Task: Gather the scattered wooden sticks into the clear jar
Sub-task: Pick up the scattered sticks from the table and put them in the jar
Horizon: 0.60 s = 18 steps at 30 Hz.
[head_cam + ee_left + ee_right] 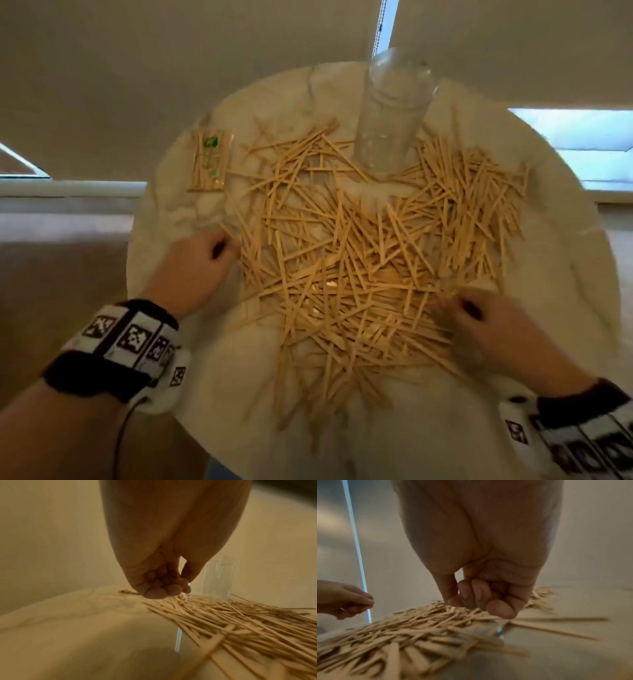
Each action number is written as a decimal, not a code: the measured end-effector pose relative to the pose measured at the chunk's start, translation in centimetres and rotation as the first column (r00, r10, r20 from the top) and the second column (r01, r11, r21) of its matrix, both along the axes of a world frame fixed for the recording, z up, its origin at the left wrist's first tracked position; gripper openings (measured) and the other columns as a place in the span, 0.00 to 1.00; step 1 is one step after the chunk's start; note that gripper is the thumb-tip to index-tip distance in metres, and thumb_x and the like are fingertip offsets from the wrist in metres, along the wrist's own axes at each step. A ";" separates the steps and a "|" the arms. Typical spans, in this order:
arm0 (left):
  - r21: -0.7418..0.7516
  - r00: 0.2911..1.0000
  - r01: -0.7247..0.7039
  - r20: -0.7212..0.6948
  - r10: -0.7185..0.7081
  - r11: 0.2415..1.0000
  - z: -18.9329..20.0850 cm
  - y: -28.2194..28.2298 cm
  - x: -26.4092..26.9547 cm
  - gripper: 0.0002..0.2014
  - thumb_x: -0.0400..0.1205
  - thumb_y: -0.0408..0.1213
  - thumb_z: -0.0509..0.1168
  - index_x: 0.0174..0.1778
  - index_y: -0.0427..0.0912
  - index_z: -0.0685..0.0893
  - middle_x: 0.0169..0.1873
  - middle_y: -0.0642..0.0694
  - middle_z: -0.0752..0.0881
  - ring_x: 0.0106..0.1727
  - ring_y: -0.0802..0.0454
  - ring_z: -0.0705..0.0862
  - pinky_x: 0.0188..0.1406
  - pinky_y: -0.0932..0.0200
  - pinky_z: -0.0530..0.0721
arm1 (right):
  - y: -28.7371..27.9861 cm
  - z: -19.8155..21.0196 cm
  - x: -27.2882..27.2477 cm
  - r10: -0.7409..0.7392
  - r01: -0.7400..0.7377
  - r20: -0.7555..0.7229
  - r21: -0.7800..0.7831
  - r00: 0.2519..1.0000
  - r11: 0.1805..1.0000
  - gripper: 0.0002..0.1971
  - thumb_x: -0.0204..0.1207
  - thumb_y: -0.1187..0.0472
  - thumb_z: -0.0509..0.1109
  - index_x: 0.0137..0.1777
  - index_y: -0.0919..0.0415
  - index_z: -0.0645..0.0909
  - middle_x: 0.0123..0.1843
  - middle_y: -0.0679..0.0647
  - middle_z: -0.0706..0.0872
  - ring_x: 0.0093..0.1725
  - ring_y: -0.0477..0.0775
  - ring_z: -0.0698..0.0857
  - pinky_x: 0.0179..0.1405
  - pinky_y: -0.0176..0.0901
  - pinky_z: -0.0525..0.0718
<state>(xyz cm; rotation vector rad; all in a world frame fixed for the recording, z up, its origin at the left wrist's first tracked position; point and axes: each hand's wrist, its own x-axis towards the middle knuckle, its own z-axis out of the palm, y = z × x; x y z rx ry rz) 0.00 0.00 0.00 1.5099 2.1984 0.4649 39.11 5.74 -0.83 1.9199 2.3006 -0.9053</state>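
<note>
Hundreds of wooden sticks [346, 260] are lying criss-crossed over a round marble surface [428, 428], w/ a clear jar [390, 113] standing upright at the pile's far edge, sticks touching its base. Left hand [202, 263] is hovering at the pile's left edge, fingers curled, thumb meeting fingertips; can't tell if it's pinching a stick. Right hand [479, 329] is curling its fingers [500, 608] down onto sticks at the near-right edge. A wrapped packet [209, 161] of sticks is lying far left.
</note>
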 end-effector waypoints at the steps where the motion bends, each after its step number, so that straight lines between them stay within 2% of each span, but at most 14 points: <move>1: 0.041 1.000 0.015 -0.010 -0.015 0.999 -0.2 0.2 -0.2 0.15 0.87 0.49 0.61 0.42 0.44 0.85 0.33 0.46 0.86 0.38 0.50 0.83 0.39 0.53 0.77 | 0.3 -0.2 -0.1 0.017 -0.016 -0.033 0.037 0.999 0.999 0.15 0.82 0.48 0.69 0.38 0.56 0.83 0.27 0.50 0.82 0.29 0.41 0.79 0.27 0.33 0.72; 3: 0.097 0.997 0.041 -0.071 -0.035 0.994 -0.5 0.5 -0.4 0.16 0.87 0.50 0.60 0.41 0.45 0.85 0.30 0.48 0.84 0.35 0.52 0.82 0.36 0.56 0.75 | 0.5 -0.1 -0.3 0.055 -0.053 -0.025 0.087 0.998 0.995 0.15 0.82 0.49 0.68 0.38 0.56 0.84 0.28 0.50 0.83 0.31 0.44 0.80 0.27 0.32 0.69; 6: 0.133 0.994 0.074 -0.094 -0.061 0.988 -1.0 -0.4 0.1 0.16 0.86 0.54 0.60 0.41 0.49 0.86 0.32 0.50 0.85 0.36 0.52 0.83 0.38 0.53 0.79 | -0.5 0.2 -0.7 0.144 -0.144 0.008 0.100 0.990 0.985 0.16 0.82 0.44 0.67 0.36 0.52 0.82 0.28 0.49 0.82 0.31 0.48 0.81 0.30 0.40 0.72; 8: 0.155 0.989 0.111 -0.112 -0.094 0.982 -1.4 -1.6 0.6 0.16 0.87 0.54 0.59 0.42 0.50 0.86 0.35 0.51 0.86 0.37 0.52 0.84 0.41 0.52 0.81 | -1.5 0.3 -0.7 0.179 -0.186 0.060 0.128 0.982 0.974 0.15 0.80 0.42 0.66 0.37 0.49 0.81 0.30 0.49 0.83 0.32 0.47 0.82 0.32 0.41 0.75; 11: 0.187 0.983 0.154 -0.126 -0.132 0.970 -1.5 -3.6 2.2 0.16 0.87 0.52 0.59 0.42 0.48 0.86 0.34 0.54 0.85 0.37 0.53 0.84 0.38 0.54 0.80 | -3.6 0.8 -0.8 0.221 -0.244 0.127 0.215 0.967 0.946 0.15 0.79 0.37 0.65 0.42 0.46 0.81 0.36 0.47 0.86 0.37 0.45 0.83 0.40 0.45 0.82; 14: 0.194 0.975 0.185 -0.155 -0.156 0.963 -1.1 -6.1 3.9 0.17 0.87 0.52 0.59 0.41 0.47 0.86 0.34 0.54 0.86 0.38 0.53 0.85 0.38 0.54 0.82 | -5.9 1.0 -0.7 0.270 -0.320 0.217 0.245 0.938 0.915 0.16 0.77 0.33 0.66 0.45 0.45 0.81 0.40 0.44 0.86 0.39 0.43 0.82 0.39 0.42 0.80; 16: 0.177 0.976 0.190 -0.139 -0.167 0.966 -0.7 -7.4 4.9 0.16 0.87 0.52 0.60 0.41 0.47 0.86 0.35 0.53 0.87 0.37 0.54 0.86 0.37 0.56 0.83 | -7.1 1.2 -0.9 0.306 -0.365 0.257 0.232 0.917 0.902 0.20 0.74 0.30 0.66 0.50 0.44 0.82 0.46 0.44 0.87 0.43 0.43 0.83 0.43 0.43 0.81; 18: 0.148 0.976 0.197 -0.125 -0.180 0.969 -0.4 -8.4 5.9 0.16 0.87 0.51 0.61 0.43 0.45 0.87 0.37 0.50 0.89 0.38 0.53 0.87 0.40 0.56 0.84 | -7.9 1.1 -1.2 0.352 -0.424 0.307 0.213 0.884 0.880 0.31 0.69 0.25 0.67 0.63 0.45 0.80 0.60 0.47 0.85 0.51 0.47 0.82 0.53 0.47 0.83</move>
